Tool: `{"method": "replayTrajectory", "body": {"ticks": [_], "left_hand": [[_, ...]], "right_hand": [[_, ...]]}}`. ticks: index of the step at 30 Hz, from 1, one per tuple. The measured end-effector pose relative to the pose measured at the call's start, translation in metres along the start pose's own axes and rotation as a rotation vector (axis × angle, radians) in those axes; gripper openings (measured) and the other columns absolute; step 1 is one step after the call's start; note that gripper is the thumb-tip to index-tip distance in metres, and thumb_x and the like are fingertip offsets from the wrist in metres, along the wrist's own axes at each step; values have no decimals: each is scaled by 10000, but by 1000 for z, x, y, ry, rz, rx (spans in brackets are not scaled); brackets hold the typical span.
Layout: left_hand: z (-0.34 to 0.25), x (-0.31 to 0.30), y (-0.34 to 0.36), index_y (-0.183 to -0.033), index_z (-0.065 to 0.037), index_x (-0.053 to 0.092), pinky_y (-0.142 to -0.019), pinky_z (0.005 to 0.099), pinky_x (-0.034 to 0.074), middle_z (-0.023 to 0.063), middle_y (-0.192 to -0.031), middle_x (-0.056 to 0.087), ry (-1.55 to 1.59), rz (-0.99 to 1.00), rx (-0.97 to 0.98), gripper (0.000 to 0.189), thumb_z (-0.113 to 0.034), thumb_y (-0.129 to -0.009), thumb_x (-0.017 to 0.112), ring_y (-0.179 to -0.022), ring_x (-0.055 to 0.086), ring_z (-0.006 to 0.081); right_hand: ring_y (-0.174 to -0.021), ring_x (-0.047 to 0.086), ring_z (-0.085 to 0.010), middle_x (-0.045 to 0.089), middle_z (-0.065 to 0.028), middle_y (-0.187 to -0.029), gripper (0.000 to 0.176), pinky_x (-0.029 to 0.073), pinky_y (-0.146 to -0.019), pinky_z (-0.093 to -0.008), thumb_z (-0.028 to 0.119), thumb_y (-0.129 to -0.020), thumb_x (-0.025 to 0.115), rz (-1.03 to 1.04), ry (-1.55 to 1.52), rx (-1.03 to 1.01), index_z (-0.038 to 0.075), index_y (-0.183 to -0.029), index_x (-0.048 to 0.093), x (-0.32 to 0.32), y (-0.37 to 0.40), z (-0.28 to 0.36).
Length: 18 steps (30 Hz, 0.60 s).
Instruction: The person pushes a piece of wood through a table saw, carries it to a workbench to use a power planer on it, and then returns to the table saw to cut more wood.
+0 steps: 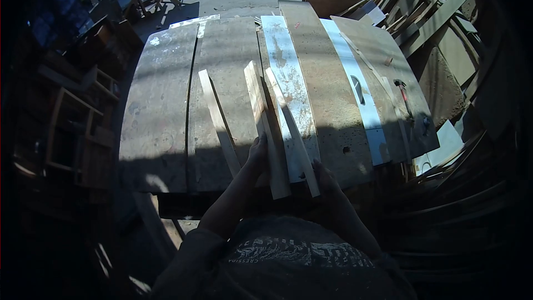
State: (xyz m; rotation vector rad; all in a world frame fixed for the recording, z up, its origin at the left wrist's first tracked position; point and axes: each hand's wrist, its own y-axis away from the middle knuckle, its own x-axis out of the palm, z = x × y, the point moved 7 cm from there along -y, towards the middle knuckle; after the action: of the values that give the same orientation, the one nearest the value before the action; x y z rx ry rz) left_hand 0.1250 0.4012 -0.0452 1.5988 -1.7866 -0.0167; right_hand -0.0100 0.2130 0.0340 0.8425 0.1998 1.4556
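Three pale wooden strips point away from me over the worktable (155,105). My left hand (257,154) is closed on the left side of the middle wooden strip (276,166), whose near end juts past the table's front edge. Close to its near end, the right wooden strip (300,153) is gripped by my right hand (326,179); most of those fingers are in deep shadow. The left wooden strip (217,112) lies on the tabletop, its near end behind my left forearm.
A hammer (403,97) with a red handle lies on the table's right side, near a thin strip (395,108). White-painted boards (347,58) run along the top. Scrap wood (438,28) is piled at right; wooden frames (72,128) stand at left.
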Motion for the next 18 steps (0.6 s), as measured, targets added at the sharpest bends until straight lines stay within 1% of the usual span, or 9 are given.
{"method": "replayTrajectory", "body": {"ticks": [2, 3, 5, 6, 8, 12, 15, 17, 18], "left_hand": [[2, -5, -1, -1203, -39, 521, -721, 391, 550, 125, -1004, 627, 4, -17, 12, 444, -417, -1007, 392, -833, 643, 242], [4, -8, -4, -1203, -39, 521, -721, 391, 550, 125, -1004, 627, 4, -18, 13, 444, -417, -1007, 392, -833, 643, 242], [6, -13, -10, -1206, -31, 516, -714, 391, 549, 123, -1008, 625, -6, 10, 49, 430, -395, -1006, 408, -831, 640, 234], [5, -12, -8, -1206, -31, 516, -714, 391, 549, 123, -1008, 625, -6, 9, 49, 430, -395, -1006, 408, -831, 640, 234], [2, -12, -4, -1212, -25, 511, -716, 383, 545, 118, -1008, 623, -29, -35, 43, 429, -388, -1005, 417, -830, 635, 224], [-4, -8, 3, -1221, -23, 505, -723, 371, 539, 111, -1013, 618, -85, -63, 54, 426, -380, -1003, 425, -843, 629, 217], [-4, -8, 5, -1223, -21, 504, -739, 357, 532, 109, -1020, 615, -70, -62, 87, 419, -370, -1005, 425, -857, 624, 212], [-7, -5, 9, -1229, -25, 503, -757, 357, 527, 108, -1026, 613, -59, -48, 82, 422, -374, -1007, 417, -871, 620, 206], [-6, -5, 10, -1229, -25, 503, -757, 357, 527, 108, -1026, 613, -58, -48, 81, 422, -374, -1007, 417, -871, 620, 206]], "right_hand": [[-684, 603, -126, 627, -61, -811, 334, 500, -596, -261, 300, -933, 589, -102, 106, -55, -10, -1056, 614, 4, 4, 7], [-684, 603, -126, 627, -61, -811, 334, 500, -596, -261, 300, -933, 589, -101, 107, -55, -10, -1056, 614, 8, 6, 8], [-731, 614, -131, 640, -68, -876, 374, 507, -662, -265, 302, -936, 584, -116, 205, -107, -23, -1120, 606, 14, 10, 12], [-731, 614, -131, 640, -68, -876, 374, 507, -662, -265, 302, -936, 584, -116, 205, -107, -23, -1120, 606, 15, 11, 12], [-771, 618, -128, 644, -75, -923, 418, 510, -686, -270, 300, -936, 585, -104, 244, -105, -27, -1196, 569, 17, 11, 13], [-780, 616, -129, 640, -74, -915, 424, 506, -695, -274, 303, -938, 579, -55, 240, -140, -20, -1212, 550, 21, 12, 17], [-740, 621, -139, 636, -84, -902, 404, 514, -656, -278, 293, -948, 559, -34, 254, -137, -11, -1214, 542, 26, 16, 21], [-686, 625, -153, 633, -96, -886, 353, 520, -605, -281, 281, -963, 531, -13, 169, -83, -2, -1172, 558, 30, 20, 21], [-686, 625, -153, 633, -96, -886, 353, 520, -605, -281, 281, -963, 531, -14, 170, -82, -2, -1172, 558, 31, 21, 20]]}}
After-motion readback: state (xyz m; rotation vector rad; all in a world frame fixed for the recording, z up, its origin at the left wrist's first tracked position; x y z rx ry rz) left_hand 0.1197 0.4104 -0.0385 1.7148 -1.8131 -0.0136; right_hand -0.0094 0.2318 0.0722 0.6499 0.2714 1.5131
